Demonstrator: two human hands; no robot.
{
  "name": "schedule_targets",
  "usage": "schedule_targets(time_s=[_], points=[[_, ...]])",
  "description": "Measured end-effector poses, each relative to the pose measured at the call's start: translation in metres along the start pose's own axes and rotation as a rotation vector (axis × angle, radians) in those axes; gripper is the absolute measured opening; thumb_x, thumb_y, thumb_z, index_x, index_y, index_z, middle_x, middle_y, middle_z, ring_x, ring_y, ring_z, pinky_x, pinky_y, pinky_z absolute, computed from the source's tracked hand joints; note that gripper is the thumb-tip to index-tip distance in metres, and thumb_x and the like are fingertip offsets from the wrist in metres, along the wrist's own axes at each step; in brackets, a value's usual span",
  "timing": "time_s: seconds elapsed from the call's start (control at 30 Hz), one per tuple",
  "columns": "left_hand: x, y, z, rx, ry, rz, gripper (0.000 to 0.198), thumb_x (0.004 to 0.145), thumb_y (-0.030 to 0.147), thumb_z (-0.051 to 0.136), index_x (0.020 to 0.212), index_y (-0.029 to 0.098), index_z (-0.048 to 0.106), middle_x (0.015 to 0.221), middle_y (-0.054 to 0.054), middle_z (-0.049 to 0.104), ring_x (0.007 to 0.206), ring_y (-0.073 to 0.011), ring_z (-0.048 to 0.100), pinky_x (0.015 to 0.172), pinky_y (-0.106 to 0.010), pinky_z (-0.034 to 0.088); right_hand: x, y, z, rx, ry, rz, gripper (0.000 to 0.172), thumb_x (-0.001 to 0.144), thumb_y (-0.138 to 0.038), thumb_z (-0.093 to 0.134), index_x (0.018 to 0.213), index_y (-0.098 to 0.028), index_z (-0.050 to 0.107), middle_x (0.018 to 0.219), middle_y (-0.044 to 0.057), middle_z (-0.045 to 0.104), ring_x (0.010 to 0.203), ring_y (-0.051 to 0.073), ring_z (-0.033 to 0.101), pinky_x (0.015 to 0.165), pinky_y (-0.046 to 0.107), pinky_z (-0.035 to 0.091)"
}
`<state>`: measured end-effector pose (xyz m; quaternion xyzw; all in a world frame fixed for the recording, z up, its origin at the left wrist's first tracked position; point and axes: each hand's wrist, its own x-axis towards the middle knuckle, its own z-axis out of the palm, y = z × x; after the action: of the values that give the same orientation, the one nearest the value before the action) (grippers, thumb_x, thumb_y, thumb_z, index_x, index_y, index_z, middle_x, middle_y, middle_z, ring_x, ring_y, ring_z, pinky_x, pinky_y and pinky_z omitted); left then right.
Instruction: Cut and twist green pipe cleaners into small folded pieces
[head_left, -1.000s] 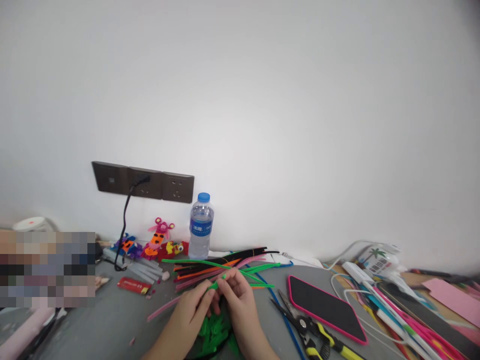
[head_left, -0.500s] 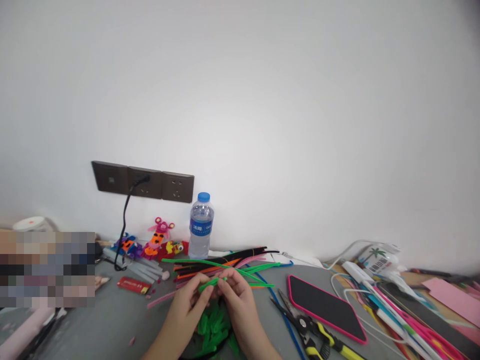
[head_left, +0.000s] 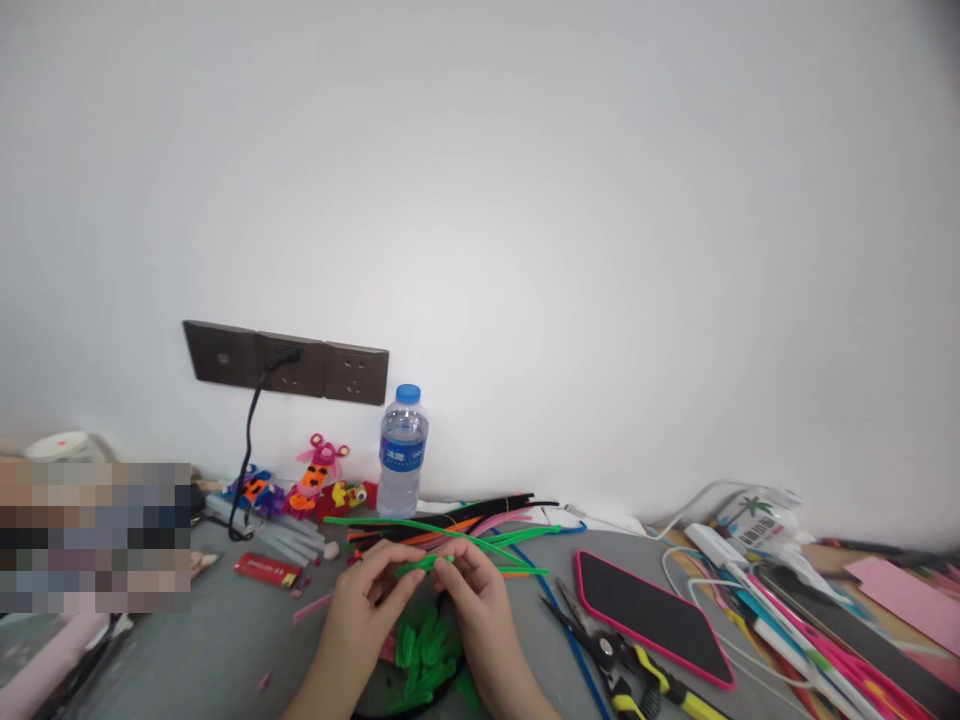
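Both hands meet above the grey table, pinching a short green pipe cleaner (head_left: 424,564) between thumbs and fingertips. My left hand (head_left: 369,600) is closed on its left part, my right hand (head_left: 472,590) on its right end. Much of the piece is hidden by the fingers. Below and between my wrists lies a pile of green leaf-shaped pieces (head_left: 426,655). Just beyond my fingers, loose pipe cleaners (head_left: 487,515) in green, black, orange and pink are strewn across the table.
A water bottle (head_left: 403,455) stands by the wall beside small fuzzy figures (head_left: 319,480). Left of my hands lies a red lighter-like packet (head_left: 266,571). To the right are yellow-handled pliers (head_left: 607,650), a pink-edged phone (head_left: 652,615) and white cables. Another person's blurred-out area is at far left.
My left hand has shifted slightly left and its fingers have slid along the green pipe cleaner. The right hand stays nearly in place.
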<state>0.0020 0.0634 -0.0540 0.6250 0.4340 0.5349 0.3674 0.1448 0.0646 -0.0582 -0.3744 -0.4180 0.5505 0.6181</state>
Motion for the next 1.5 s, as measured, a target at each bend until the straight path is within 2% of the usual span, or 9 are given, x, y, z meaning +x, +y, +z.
schedule_targets(time_s=[0.17,0.37,0.63,0.9,1.1,1.23,1.37,1.5], points=[[0.0,0.0,-0.001,0.052,-0.014,-0.029,0.017,0.08,0.031,0.064,0.081,0.018,0.075,0.075,-0.004,0.07,0.071,-0.0195,0.066,0.061,-0.023,0.053,0.0,0.0,0.0,-0.007,-0.026,0.011,0.029,0.071,-0.045,0.074,0.07,-0.019,0.063,0.059,-0.003,0.054,0.057,0.013,0.047,0.058,0.024,0.038],[0.0,0.001,-0.001,0.068,-0.016,0.013,0.018,0.08,0.032,0.064,0.08,0.019,0.076,0.073,-0.004,0.071,0.067,-0.0187,0.066,0.058,-0.022,0.053,0.0,-0.001,0.001,-0.051,-0.016,-0.008,0.036,0.073,-0.051,0.07,0.065,-0.019,0.057,0.054,-0.004,0.05,0.052,0.012,0.044,0.054,0.024,0.035],[-0.002,0.002,0.004,-0.046,-0.085,-0.102,0.019,0.078,0.034,0.063,0.083,0.017,0.071,0.078,-0.006,0.075,0.07,-0.0202,0.069,0.064,-0.025,0.056,0.001,0.008,-0.004,0.0,-0.041,0.027,0.029,0.075,-0.045,0.071,0.071,-0.018,0.06,0.057,-0.004,0.053,0.053,0.012,0.046,0.055,0.023,0.036],[-0.001,0.002,0.002,0.031,-0.079,-0.08,0.019,0.079,0.034,0.061,0.077,0.017,0.07,0.073,-0.005,0.071,0.069,-0.0201,0.066,0.063,-0.024,0.054,0.001,0.003,-0.002,-0.062,-0.095,0.019,0.031,0.076,-0.046,0.07,0.067,-0.018,0.059,0.055,-0.004,0.051,0.052,0.011,0.045,0.053,0.023,0.036],[-0.002,0.004,0.002,0.059,-0.08,-0.061,0.022,0.081,0.036,0.059,0.075,0.017,0.07,0.069,-0.004,0.068,0.064,-0.0187,0.063,0.06,-0.023,0.051,-0.001,0.003,-0.001,0.0,-0.11,0.011,0.029,0.079,-0.047,0.067,0.075,-0.019,0.059,0.056,-0.005,0.051,0.051,0.011,0.045,0.053,0.023,0.035],[-0.003,0.005,0.001,0.064,-0.099,-0.054,0.021,0.082,0.034,0.059,0.075,0.018,0.07,0.071,-0.004,0.066,0.065,-0.0182,0.063,0.061,-0.023,0.05,-0.002,0.002,-0.001,0.022,-0.102,0.031,0.029,0.078,-0.045,0.069,0.071,-0.019,0.057,0.054,-0.005,0.051,0.049,0.01,0.043,0.052,0.022,0.034],[-0.002,0.009,0.002,0.068,-0.126,-0.026,0.019,0.084,0.032,0.058,0.075,0.018,0.068,0.07,-0.003,0.065,0.066,-0.0179,0.062,0.06,-0.022,0.049,-0.003,-0.001,0.001,0.175,-0.135,0.125,0.029,0.076,-0.041,0.07,0.067,-0.019,0.054,0.051,-0.005,0.049,0.047,0.01,0.042,0.049,0.021,0.03],[-0.003,0.013,0.003,-0.003,-0.153,-0.051,0.018,0.085,0.031,0.056,0.077,0.018,0.066,0.07,-0.002,0.065,0.065,-0.0171,0.062,0.057,-0.021,0.047,-0.005,-0.006,0.004,0.305,-0.188,0.185,0.02,0.076,-0.034,0.069,0.071,-0.019,0.056,0.054,-0.005,0.048,0.049,0.01,0.044,0.051,0.021,0.033]])
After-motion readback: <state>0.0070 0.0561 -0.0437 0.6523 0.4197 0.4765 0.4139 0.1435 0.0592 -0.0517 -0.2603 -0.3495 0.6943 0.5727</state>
